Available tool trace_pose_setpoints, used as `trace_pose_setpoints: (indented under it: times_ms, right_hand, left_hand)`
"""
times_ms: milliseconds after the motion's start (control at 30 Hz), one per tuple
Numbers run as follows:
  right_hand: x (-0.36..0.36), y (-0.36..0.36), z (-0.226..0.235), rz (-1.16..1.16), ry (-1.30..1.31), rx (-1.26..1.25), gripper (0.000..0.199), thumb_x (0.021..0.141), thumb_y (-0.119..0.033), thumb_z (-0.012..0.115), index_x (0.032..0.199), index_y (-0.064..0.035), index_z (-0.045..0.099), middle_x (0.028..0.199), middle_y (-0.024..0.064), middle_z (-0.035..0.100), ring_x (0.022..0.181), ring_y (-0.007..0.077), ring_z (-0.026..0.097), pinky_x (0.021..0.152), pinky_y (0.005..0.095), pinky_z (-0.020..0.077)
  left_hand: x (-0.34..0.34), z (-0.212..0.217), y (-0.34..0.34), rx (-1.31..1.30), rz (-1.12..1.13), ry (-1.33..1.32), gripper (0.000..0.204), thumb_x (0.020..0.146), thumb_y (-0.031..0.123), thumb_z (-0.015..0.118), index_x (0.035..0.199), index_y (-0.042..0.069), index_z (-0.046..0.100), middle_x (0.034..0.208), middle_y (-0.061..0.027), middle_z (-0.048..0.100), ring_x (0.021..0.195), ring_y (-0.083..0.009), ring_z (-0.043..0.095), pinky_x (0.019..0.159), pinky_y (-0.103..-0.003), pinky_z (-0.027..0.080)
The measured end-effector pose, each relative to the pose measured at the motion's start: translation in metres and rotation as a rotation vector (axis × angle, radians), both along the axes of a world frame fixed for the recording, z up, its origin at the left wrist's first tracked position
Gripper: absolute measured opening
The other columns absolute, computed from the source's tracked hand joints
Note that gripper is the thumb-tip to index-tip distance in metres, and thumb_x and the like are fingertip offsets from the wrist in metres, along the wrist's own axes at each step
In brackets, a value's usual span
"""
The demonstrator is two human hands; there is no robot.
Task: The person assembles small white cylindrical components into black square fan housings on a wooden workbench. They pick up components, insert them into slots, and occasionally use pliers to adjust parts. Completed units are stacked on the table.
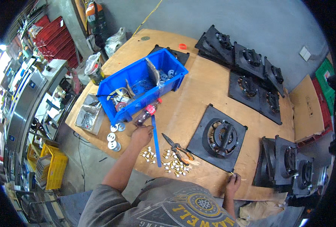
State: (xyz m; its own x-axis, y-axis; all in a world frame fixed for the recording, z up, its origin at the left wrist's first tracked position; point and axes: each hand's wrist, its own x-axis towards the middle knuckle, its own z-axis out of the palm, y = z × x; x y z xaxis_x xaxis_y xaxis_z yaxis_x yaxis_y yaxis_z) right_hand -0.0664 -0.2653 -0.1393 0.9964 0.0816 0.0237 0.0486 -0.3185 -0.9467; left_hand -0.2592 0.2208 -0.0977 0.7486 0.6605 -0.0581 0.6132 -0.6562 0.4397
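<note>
My left hand (pixel 140 134) reaches across the wooden table (pixel 198 94), its curled fingers at the base of a dark plastic bottle with a red label (pixel 147 112) that lies against the blue bin (pixel 141 81). Whether it grips the bottle is unclear. A blue strip (pixel 155 140) lies just right of this hand. My right hand (pixel 233 183) sits at the table's near edge, pinching a small brass part (pixel 232 173) at the near corner of a black square plate with a round motor unit (pixel 218 137).
Small brass and white fittings (pixel 175 166) are scattered near orange-handled pliers (pixel 180 148). White discs (pixel 113 140) and a grey tray (pixel 88 115) sit at the left edge. More black plates are stacked at the back (pixel 247 64) and right (pixel 289 162). A yellow crate (pixel 52 164) stands on the floor.
</note>
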Motion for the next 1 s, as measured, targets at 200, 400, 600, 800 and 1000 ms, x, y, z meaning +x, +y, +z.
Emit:
trace_pose_setpoints:
  times_ms: [200, 400, 600, 800, 1000]
  right_hand:
    - [-0.015, -0.007, 0.008, 0.001, 0.025, 0.008, 0.013, 0.097, -0.014, 0.052, 0.098, -0.0011, 0.056, 0.076, 0.0021, 0.053, 0.065, 0.0082, 0.047, 0.058, 0.0247, 0.0409]
    - [-0.025, -0.015, -0.008, 0.007, 0.054, -0.058, 0.015, 0.097, -0.014, 0.051, 0.099, -0.0003, 0.058, 0.08, 0.0032, 0.055, 0.07, 0.0098, 0.049, 0.065, 0.0266, 0.0436]
    - [-0.024, 0.006, 0.002, 0.071, -0.116, -0.245, 0.016, 0.097, -0.014, 0.051, 0.098, -0.0002, 0.059, 0.083, 0.0036, 0.056, 0.073, 0.0108, 0.05, 0.068, 0.0274, 0.0446]
    - [-0.014, 0.002, -0.001, 0.094, 0.058, -0.175, 0.014, 0.096, -0.012, 0.052, 0.099, 0.0, 0.059, 0.083, 0.0036, 0.057, 0.073, 0.0114, 0.051, 0.067, 0.0269, 0.0455]
    - [-0.034, 0.072, 0.074, 0.333, 0.129, 0.044, 0.012, 0.094, -0.008, 0.056, 0.1, 0.0018, 0.061, 0.087, 0.0081, 0.066, 0.075, 0.0131, 0.063, 0.069, 0.0273, 0.0515]
  left_hand:
    - [0.007, -0.004, 0.001, 0.052, -0.069, 0.098, 0.025, 0.086, 0.024, 0.064, 0.108, 0.013, 0.067, 0.098, -0.0126, 0.065, 0.093, -0.0309, 0.064, 0.082, -0.044, 0.053]
    - [-0.005, -0.014, 0.004, -0.091, -0.028, -0.097, 0.024, 0.085, 0.021, 0.067, 0.107, 0.011, 0.066, 0.095, -0.0126, 0.068, 0.089, -0.0316, 0.065, 0.08, -0.045, 0.052]
    - [-0.017, -0.022, 0.001, -0.646, 0.266, -0.536, 0.02, 0.089, 0.009, 0.066, 0.107, 0.002, 0.063, 0.086, -0.0088, 0.068, 0.075, -0.0172, 0.065, 0.067, -0.031, 0.052]
    - [-0.016, -0.015, -0.002, -1.0, 0.44, -0.693, 0.024, 0.09, 0.004, 0.064, 0.113, 0.001, 0.058, 0.092, -0.0088, 0.066, 0.078, -0.0163, 0.065, 0.067, -0.027, 0.053]
    - [0.032, 0.056, -0.083, -1.204, 0.229, -0.751, 0.03, 0.088, 0.003, 0.064, 0.117, -0.001, 0.055, 0.097, -0.0121, 0.066, 0.087, -0.0187, 0.066, 0.072, -0.029, 0.055]
